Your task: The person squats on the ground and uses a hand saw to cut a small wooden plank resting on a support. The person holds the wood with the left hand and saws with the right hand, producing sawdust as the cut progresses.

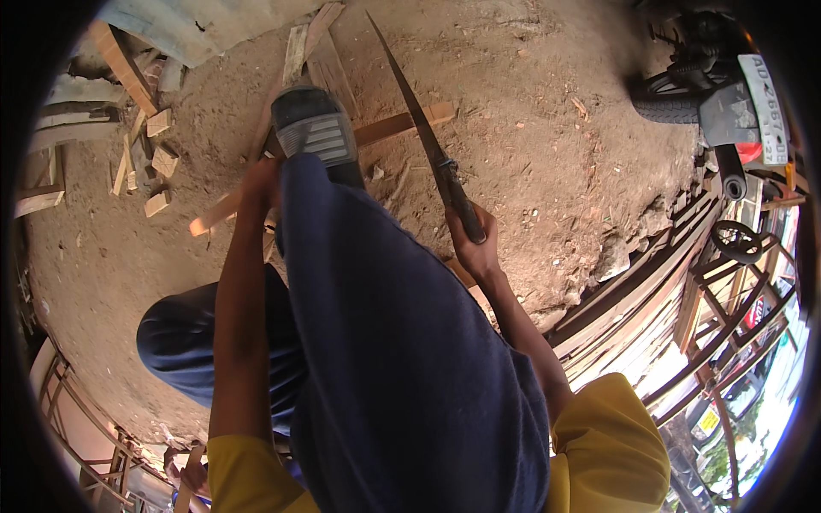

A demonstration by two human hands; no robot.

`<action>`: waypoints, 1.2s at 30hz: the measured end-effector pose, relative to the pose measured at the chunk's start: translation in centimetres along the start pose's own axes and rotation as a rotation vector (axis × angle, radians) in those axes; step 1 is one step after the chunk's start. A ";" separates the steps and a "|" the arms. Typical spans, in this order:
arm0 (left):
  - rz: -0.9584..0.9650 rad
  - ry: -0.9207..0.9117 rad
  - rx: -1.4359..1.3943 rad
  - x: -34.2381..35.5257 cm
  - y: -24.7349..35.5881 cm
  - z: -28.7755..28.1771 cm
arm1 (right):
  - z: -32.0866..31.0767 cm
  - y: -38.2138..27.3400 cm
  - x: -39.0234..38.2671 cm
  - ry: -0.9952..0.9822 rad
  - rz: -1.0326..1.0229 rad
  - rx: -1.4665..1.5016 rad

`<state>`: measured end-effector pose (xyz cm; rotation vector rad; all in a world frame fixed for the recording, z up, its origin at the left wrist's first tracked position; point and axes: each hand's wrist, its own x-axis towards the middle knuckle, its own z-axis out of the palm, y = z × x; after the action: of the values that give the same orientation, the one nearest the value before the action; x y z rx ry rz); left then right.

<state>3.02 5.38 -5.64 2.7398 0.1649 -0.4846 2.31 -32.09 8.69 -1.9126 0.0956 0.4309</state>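
Observation:
My right hand (475,243) is closed around the dark handle of a handsaw (410,101). Its long tapering blade points up and away to the left, crossing over the right part of a reddish wooden strip (389,130). My sandalled foot (316,128) rests over that strip, which lies slantwise across the dirt. Beside my shin and just above the strip's left part is my left hand (262,181). Its fingers are hidden behind the trouser leg and blurred, so I cannot make out whether it grips anything.
Wooden offcuts (162,160) and boards (124,68) lie at the far left. Pale planks (321,56) sit ahead of my foot. A motorbike (727,111) stands at the far right, with stacked timber (646,282) and a metal frame (727,299) below it.

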 end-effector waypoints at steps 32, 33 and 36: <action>0.037 -0.004 -0.092 0.4 -0.6 0.7 | 0.0 0.4 -0.7 0.015 -0.054 -0.077; 0.033 -0.009 -0.053 0.4 -0.1 0.3 | 0.4 0.1 0.4 0.011 -0.025 -0.057; 0.080 0.045 0.014 0.0 -0.3 0.3 | 1.0 -1.6 1.8 0.005 -0.017 0.019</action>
<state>2.81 5.53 -6.02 2.7596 0.0624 -0.4043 4.12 -30.28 9.18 -1.8946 0.0862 0.4125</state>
